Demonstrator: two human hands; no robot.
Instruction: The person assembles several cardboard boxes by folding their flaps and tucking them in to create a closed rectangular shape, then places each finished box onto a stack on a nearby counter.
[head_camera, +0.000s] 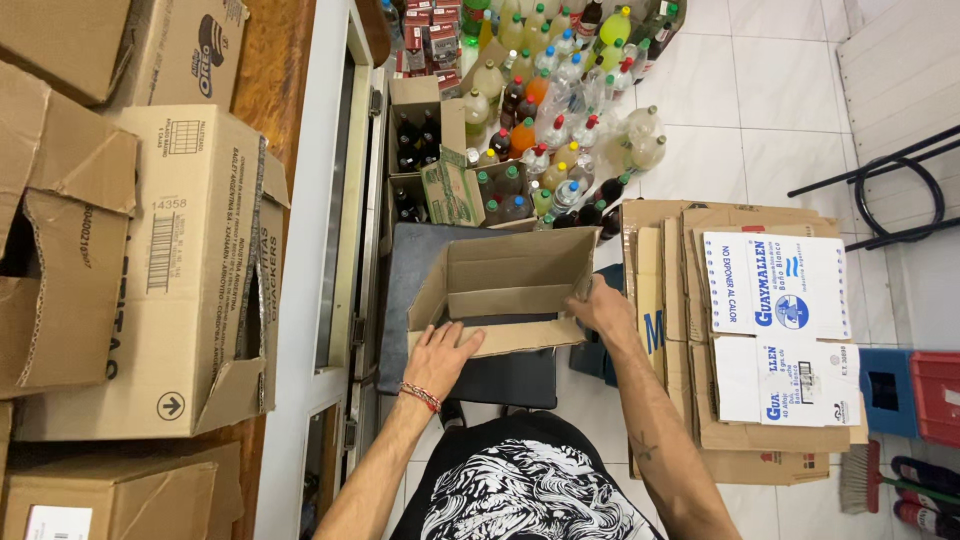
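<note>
1. Open cardboard box sits mid-frame on a dark stool/seat, flaps up, inside looks empty.
2. Left hand: lies flat, fingers spread on the near flap, pressing, not gripping.
3. Right hand: closed on the box's right edge/flap, pinching the card.
4. Judgement: to do this well, person keeps the left palm as anchor, works the right flap along its crease, box kept square on the seat so it doesn't tip.
5. Around: flattened cartons stack right of frame, touching-close to the right forearm; bottles cluster top centre; big boxes on counter left.
6. In the way: bottle crates just behind box, stack crowds right elbow; little swing room.
</note>
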